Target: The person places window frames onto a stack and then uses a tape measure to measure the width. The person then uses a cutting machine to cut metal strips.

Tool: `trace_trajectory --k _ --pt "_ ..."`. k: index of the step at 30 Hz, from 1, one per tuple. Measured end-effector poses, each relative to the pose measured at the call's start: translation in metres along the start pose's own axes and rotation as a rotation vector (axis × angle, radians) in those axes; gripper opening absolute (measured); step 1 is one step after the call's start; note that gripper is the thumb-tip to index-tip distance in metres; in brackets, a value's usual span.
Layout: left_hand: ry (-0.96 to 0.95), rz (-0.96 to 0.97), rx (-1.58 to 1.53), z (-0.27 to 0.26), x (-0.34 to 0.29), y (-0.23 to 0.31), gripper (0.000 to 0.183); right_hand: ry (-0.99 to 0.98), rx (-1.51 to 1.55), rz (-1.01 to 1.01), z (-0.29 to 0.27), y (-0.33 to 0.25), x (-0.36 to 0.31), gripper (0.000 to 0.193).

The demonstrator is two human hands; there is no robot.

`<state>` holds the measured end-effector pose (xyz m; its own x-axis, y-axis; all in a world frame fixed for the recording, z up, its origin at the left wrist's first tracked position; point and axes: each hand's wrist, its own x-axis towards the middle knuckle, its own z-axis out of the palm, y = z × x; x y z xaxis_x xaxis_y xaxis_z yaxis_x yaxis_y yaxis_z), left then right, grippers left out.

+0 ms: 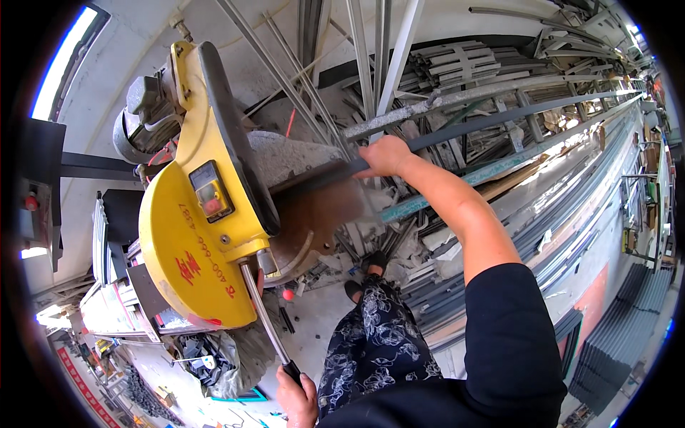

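Note:
A yellow cut-off saw with a black-edged guard fills the left side. My left hand is closed around the black grip at the end of its metal lever. Ahead, my right hand holds a long dark grey metal bar close to the saw. The bar runs from beneath the guard far off to the right, along a support frame. A brownish saw blade, partly hidden by the guard, shows beside the bar's near end.
Metal offcuts are piled beyond the support frame. Long profiles lie in rows on the right, with stacked grey strips farther right. Several bars lean against the far wall. A bag of scraps stands below the saw.

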<state>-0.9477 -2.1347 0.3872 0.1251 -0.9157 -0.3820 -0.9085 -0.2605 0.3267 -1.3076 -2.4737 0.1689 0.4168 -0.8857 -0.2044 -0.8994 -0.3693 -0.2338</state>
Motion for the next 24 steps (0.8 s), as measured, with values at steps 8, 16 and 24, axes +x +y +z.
trace_trajectory --k 8,16,24 --pt "-0.036 -0.045 0.101 0.002 0.000 -0.001 0.042 0.003 0.000 -0.007 -0.005 -0.001 -0.002 0.057" --pt "-0.034 -0.031 0.040 0.021 -0.001 -0.021 0.049 0.012 -0.001 -0.003 -0.010 -0.002 -0.001 0.058" --pt "-0.009 -0.028 0.058 0.028 0.002 -0.020 0.048 -0.029 -0.014 0.000 -0.013 -0.004 0.000 0.059"
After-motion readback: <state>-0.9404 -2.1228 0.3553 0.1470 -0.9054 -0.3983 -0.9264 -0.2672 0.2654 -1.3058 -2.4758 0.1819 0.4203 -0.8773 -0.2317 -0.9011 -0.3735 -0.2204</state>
